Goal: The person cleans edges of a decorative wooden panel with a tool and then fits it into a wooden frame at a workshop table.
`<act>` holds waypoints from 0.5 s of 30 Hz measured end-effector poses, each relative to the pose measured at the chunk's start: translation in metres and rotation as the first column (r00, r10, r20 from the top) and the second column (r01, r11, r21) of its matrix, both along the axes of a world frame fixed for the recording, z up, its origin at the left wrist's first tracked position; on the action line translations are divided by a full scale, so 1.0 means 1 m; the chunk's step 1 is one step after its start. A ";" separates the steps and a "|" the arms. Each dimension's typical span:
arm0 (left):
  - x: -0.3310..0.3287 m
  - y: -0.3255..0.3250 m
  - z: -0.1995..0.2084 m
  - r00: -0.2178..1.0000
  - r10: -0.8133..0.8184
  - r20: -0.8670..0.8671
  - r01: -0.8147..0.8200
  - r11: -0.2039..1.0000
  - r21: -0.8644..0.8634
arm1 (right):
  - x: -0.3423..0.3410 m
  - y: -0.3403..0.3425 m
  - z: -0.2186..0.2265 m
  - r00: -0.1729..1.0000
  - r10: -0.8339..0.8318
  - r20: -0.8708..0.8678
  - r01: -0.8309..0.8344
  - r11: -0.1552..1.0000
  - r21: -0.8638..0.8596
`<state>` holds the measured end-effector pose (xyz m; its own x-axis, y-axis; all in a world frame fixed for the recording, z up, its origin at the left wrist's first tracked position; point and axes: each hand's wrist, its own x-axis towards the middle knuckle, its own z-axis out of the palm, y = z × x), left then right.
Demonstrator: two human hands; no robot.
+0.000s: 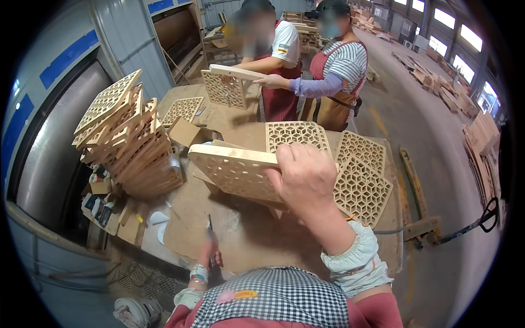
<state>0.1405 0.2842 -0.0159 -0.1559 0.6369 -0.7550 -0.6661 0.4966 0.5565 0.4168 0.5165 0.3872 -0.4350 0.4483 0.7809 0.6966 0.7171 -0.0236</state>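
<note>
My right hand (306,177) grips the right end of a thick pale wooden lattice panel (232,164), fingers over its upper edge. The panel stands tilted on edge above the workbench (249,232), its pierced face partly in shadow. My left hand (209,256) is low and near my body, closed around a slim, dark, pointed tool (209,223) aimed upward. Blur hides what kind of tool it is. The tool is apart from the panel. Beyond my right hand lie several lattice panels, one with a cube-like pattern (361,191).
A tall leaning stack of lattice panels (131,142) stands at the left, beside an open cardboard box (188,131). Across the bench two co-workers in red aprons handle another panel (224,90). A pallet jack (432,227) is on the floor at right.
</note>
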 end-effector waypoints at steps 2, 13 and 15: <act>0.004 0.013 0.000 0.989 -0.121 -0.084 0.104 0.977 -0.188 | 0.001 0.001 0.002 1.000 0.000 0.010 0.000 1.000 -0.009; 0.000 0.016 -0.020 0.992 -0.031 -0.119 0.022 0.996 -0.082 | 0.005 -0.002 0.001 0.998 -0.027 0.051 0.027 1.000 -0.009; 0.000 0.009 -0.018 0.976 -0.069 -0.208 0.051 0.995 -0.087 | 0.002 -0.004 0.000 0.999 -0.022 0.048 0.023 0.999 -0.025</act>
